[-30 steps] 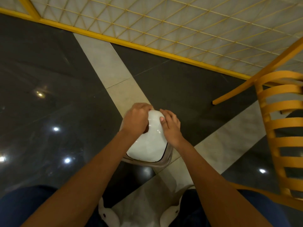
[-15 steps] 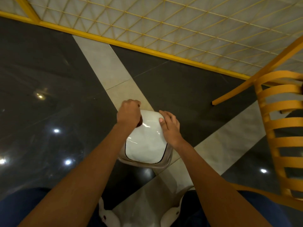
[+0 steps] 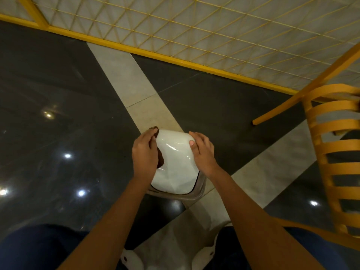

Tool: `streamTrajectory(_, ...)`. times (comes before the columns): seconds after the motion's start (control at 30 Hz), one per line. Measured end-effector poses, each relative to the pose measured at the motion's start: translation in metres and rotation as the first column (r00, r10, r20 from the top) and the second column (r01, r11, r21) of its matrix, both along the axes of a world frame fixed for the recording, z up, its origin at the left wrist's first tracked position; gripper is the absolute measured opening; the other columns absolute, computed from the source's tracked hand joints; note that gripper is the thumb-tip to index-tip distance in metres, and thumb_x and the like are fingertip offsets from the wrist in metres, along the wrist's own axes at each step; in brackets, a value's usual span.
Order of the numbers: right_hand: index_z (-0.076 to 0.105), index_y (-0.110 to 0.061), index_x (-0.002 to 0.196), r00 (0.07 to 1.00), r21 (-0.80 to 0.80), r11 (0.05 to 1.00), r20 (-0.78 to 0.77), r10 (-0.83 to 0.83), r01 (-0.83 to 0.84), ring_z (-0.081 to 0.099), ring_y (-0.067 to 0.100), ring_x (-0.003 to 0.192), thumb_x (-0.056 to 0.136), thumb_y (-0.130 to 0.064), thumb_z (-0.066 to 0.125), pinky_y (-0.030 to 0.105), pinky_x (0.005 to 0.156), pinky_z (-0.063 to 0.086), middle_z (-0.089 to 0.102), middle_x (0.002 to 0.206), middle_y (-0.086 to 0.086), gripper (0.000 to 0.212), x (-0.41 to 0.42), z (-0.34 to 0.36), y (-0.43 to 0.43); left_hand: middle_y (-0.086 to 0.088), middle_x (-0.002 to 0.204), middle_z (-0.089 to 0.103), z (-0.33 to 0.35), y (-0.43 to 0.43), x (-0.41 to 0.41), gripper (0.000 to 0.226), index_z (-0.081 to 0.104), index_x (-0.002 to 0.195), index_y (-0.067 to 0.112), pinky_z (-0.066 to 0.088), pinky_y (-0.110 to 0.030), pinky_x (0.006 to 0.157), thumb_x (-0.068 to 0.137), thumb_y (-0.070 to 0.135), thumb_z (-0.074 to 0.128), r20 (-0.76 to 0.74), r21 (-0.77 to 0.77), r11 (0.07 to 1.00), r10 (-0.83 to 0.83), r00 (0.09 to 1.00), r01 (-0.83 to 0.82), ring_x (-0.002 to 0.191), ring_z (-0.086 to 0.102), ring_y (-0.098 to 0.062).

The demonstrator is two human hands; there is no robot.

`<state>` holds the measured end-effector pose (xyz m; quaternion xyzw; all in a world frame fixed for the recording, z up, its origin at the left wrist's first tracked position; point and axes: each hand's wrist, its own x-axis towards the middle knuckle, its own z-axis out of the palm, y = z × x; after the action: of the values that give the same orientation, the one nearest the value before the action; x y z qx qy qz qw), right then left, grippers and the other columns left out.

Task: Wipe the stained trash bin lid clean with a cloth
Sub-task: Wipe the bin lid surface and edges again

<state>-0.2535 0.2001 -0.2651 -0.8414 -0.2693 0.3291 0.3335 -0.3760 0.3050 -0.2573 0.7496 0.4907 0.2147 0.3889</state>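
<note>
Your left hand (image 3: 145, 152) lies on the left side of the white trash bin lid (image 3: 176, 162), its fingers (image 3: 151, 133) curled together over a dark brown cloth (image 3: 160, 158). The cloth shows only as a dark strip along the hand's inner edge and a tuft at the fingertips, so the palm is probably the part pressing it flat to the plastic. Your right hand (image 3: 202, 151) rests against the lid's right edge, fingers pressed side by side and the thumb (image 3: 191, 143) on top; it grips nothing. This placement reads as a brace, holding the light bin steady against the push of the wiping hand. The bin stands on the floor (image 3: 58, 94) between your knees, partly on the pale tile strip (image 3: 136, 88), near a yellow chair (image 3: 335, 133) at right and a yellow mesh partition (image 3: 214, 26) beyond. The bare part of the lid looks glossy and largely white; any stain under the left hand is hidden. Judged so, wiping is under way along the left edge.
</note>
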Motion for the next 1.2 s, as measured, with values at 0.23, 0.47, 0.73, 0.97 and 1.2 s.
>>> streamTrajectory(0.23,0.035,-0.027,0.139,1.0,-0.007,1.0,-0.004,-0.003,0.003,0.017,0.02,0.136,0.1,-0.035,0.03,0.038,0.112,0.021,0.024,0.148,0.001,0.04,0.001,0.0,0.0,-0.004,0.125,0.059,0.011,0.053,0.04,0.029,0.065,0.113,0.011,0.032,-0.03,0.107,0.094,0.007,0.044,-0.078,-0.393,0.918,-0.089,0.993,0.051,0.12,0.048,-0.021)
streamTrajectory(0.47,0.038,-0.026,0.138,1.0,0.016,1.0,0.0,0.022,-0.022,0.016,0.019,0.136,0.1,-0.032,0.032,0.033,0.111,0.019,0.026,0.147,0.0,0.039,-0.001,0.002,-0.001,0.01,0.121,0.054,-0.015,-0.014,-0.018,0.029,0.057,0.122,0.02,0.036,-0.016,0.095,0.096,0.022,0.046,0.232,-0.229,0.959,0.218,0.948,-0.164,0.113,0.048,-0.005)
streamTrajectory(0.73,0.039,-0.025,0.138,0.999,0.014,1.0,0.016,0.028,-0.028,0.015,0.019,0.136,0.1,-0.031,0.032,0.031,0.111,0.017,0.027,0.146,0.0,0.039,-0.001,0.003,-0.001,0.002,0.129,0.054,-0.033,-0.063,-0.041,0.03,0.053,0.125,0.023,0.035,-0.027,0.097,0.097,0.025,0.043,0.196,-0.384,0.831,0.5,0.843,-0.403,0.117,0.046,-0.009)
streamTrajectory(0.97,0.036,-0.026,0.139,0.996,-0.003,0.997,0.037,0.083,-0.083,0.014,0.019,0.137,0.1,-0.032,0.03,0.034,0.112,0.016,0.025,0.148,-0.001,0.039,0.0,0.0,-0.002,0.004,0.109,0.065,-0.026,0.011,-0.024,0.023,0.068,0.104,0.022,0.041,-0.035,0.101,0.092,0.016,0.05,0.155,-0.539,0.815,0.343,0.926,-0.212,0.109,0.055,-0.016)
streamTrajectory(1.2,0.034,-0.027,0.14,0.993,-0.017,0.995,0.059,0.099,-0.098,0.014,0.018,0.137,0.1,-0.034,0.029,0.035,0.112,0.018,0.025,0.147,-0.002,0.041,0.0,-0.001,-0.002,0.003,0.108,0.066,0.006,0.049,0.025,0.02,0.07,0.103,0.016,0.033,-0.018,0.098,0.09,0.015,0.054,0.095,-0.388,0.921,0.013,0.995,0.025,0.104,0.055,-0.007)
